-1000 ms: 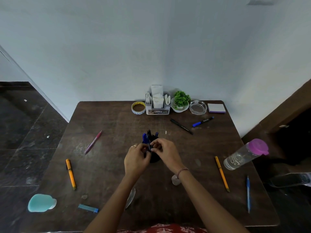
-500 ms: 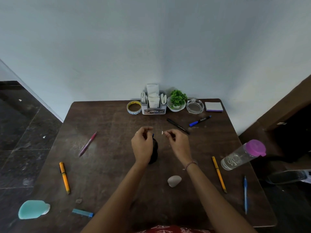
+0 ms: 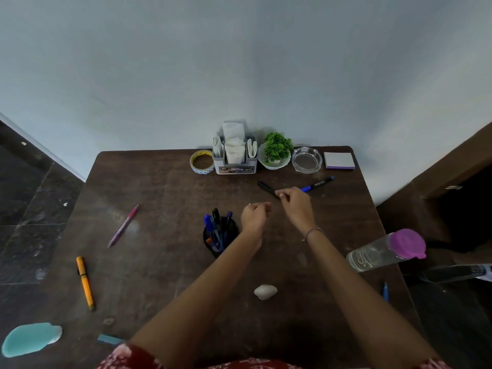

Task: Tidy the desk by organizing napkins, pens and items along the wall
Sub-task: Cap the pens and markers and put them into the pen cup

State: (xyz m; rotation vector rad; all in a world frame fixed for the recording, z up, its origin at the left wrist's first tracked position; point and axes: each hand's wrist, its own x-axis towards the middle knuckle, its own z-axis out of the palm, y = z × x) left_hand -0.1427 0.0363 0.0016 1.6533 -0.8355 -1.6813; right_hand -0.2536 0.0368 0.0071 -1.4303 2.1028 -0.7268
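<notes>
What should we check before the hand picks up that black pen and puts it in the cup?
1. The right hand is at the black pen: ok, its fingertips reach the pen's near end.
2. The pinch on the pen is firm: cannot tell, the fingers hide it.
3. The left hand is free: cannot tell, its fingers are curled.
4. The pen cup stands upright: ok, not tipped.
5. The way to the cup is open: not ok, the left hand sits between pen and cup.
</notes>
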